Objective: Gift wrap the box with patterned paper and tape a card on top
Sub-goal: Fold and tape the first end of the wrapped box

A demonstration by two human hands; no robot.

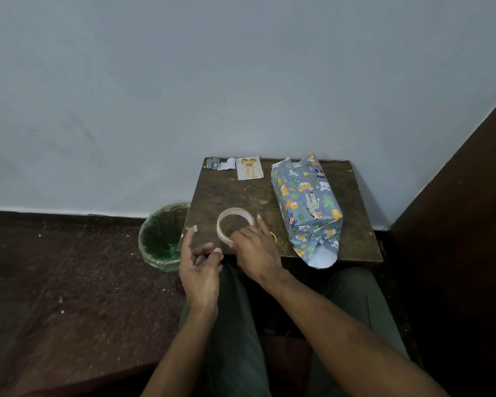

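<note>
The box, covered in blue animal-patterned paper, lies on the right half of a small brown table; its near end is loose and unfolded, hanging over the table's front edge. A clear tape roll lies flat near the front of the table. My right hand grips the roll's near rim. My left hand hovers just left of it, off the table's front-left corner, fingers loosely curled, with a small piece of tape stuck to a raised fingertip. A white card with gold decoration lies at the back of the table.
Scraps of patterned paper lie at the table's back left corner. A bin with a green liner stands on the floor left of the table. A yellow object peeks out beside my right hand. A pale wall rises behind; dark wood stands at the right.
</note>
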